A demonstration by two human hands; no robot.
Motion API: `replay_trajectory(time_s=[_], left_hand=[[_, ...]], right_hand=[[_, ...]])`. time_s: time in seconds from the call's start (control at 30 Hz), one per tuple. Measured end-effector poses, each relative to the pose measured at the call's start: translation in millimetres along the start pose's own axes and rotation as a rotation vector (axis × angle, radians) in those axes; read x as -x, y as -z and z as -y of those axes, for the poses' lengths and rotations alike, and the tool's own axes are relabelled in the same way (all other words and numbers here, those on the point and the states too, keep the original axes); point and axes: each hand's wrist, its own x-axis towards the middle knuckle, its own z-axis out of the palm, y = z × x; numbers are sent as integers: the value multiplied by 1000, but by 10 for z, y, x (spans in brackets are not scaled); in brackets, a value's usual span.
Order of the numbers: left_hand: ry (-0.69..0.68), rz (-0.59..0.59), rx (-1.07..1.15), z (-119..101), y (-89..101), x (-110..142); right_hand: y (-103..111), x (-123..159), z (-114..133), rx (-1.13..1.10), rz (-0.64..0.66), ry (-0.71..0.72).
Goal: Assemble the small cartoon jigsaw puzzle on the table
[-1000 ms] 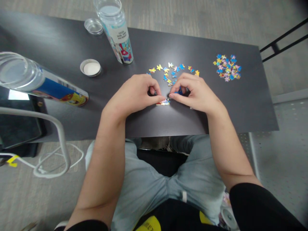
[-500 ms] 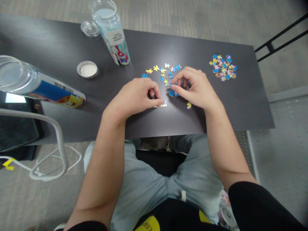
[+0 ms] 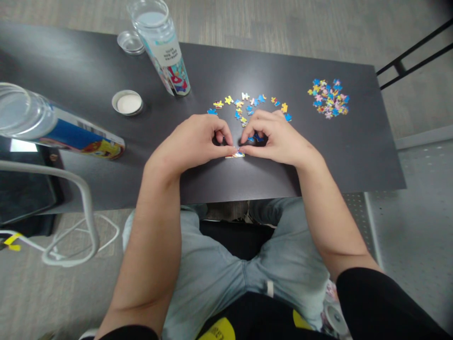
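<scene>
Both hands rest on the dark table [image 3: 354,156], fingertips meeting over a small joined cluster of puzzle pieces [image 3: 236,154]. My left hand [image 3: 193,141] pinches the cluster's left side. My right hand [image 3: 274,139] pinches a piece against its right side. Beyond the fingers lies a scatter of loose blue and yellow pieces [image 3: 247,106]; some are hidden under my right hand.
A second pile of pieces [image 3: 329,98] sits at the right. An upright clear tube [image 3: 161,45] stands at the back, another tube [image 3: 53,125] lies at the left. Two lids [image 3: 127,102] [image 3: 131,41] lie nearby. A white chair frame [image 3: 71,189] is at the left.
My right hand went up to the loose pieces half a second ago, then came back down to meet my left hand at the cluster. The left hand stayed put.
</scene>
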Motion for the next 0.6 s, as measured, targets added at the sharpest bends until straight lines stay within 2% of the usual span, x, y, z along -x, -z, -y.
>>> replay_trajectory(time_s=[0.2, 0.37, 0.6], left_hand=[[8, -5, -4, -4, 4, -3], [-9, -34, -1, -11, -6, 3], [42, -29, 20, 59, -42, -3]], right_hand=[[24, -5, 32, -23, -39, 31], [146, 14, 52, 19, -152, -77], [271, 8, -319, -2, -383, -88]])
